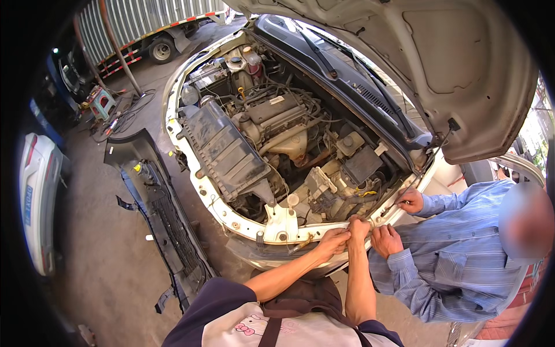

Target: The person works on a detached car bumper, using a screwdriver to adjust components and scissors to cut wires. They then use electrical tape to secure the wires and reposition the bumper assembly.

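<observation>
Both my hands are close together at the near front corner of the white car's engine bay, over the white body edge (309, 232). My left hand (334, 240) is closed, its fingertips beside my other hand. Just right of it, my right hand (358, 228) is also closed, with curled fingers at the edge. What either hand grips is hidden and too small to make out. A slim brownish piece (302, 244) lies along the edge left of my left hand. Behind the edge sit the engine (283, 118) and a black plastic cover (222, 147).
At right a person in a blue striped shirt (457, 243) has both hands at the fender, close to mine. The raised hood (462, 63) hangs overhead. A removed black bumper (167, 225) lies on the floor at left, near a small stool (101, 103) and cables.
</observation>
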`<state>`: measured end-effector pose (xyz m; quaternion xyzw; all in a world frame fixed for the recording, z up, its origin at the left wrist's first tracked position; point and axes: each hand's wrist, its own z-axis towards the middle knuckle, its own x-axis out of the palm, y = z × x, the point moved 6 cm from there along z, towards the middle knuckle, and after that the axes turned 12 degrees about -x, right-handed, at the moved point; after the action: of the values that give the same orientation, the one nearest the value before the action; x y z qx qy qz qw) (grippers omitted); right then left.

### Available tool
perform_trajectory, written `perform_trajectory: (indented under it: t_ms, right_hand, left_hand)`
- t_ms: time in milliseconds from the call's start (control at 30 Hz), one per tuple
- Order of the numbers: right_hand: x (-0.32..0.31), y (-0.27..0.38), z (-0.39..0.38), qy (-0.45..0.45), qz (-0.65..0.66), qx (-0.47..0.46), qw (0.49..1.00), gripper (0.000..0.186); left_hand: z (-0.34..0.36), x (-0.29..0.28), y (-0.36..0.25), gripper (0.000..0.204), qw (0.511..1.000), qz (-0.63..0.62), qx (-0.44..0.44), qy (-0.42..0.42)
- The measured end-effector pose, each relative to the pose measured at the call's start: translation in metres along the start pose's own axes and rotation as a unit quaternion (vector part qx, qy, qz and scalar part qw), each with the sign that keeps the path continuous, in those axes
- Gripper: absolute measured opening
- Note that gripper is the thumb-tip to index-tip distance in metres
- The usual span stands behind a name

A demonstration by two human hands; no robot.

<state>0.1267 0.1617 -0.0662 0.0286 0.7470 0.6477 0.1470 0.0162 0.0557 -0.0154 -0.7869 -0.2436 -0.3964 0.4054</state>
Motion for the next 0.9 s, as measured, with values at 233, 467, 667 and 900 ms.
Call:
perform_trajectory:
  t_ms: [233,467,667,900]
  right_hand:
    - [-0.002,0.022,-0.019,0.0,-0.046,-0.011,0.999,0.021]
    - [0.014,0.014,-0.012,-0.052,-0.084,-0.048,0.994,0.021]
    - [0.006,0.015,-0.032,-0.105,-0.17,-0.102,0.975,0.02]
    - [-0.002,0.032,-0.031,-0.067,-0.164,-0.077,0.981,0.021]
  left_hand:
    - [-0.008,0.003,0.001,0.022,1.0,0.008,-0.001,0.001]
    - [-0.035,0.0,-0.015,0.025,0.994,0.069,0.025,0.084]
    - [-0.063,0.006,-0.037,0.042,0.976,0.214,0.026,-0.011]
    - [0.015,-0.03,-0.025,0.036,0.929,0.358,-0.003,-0.095]
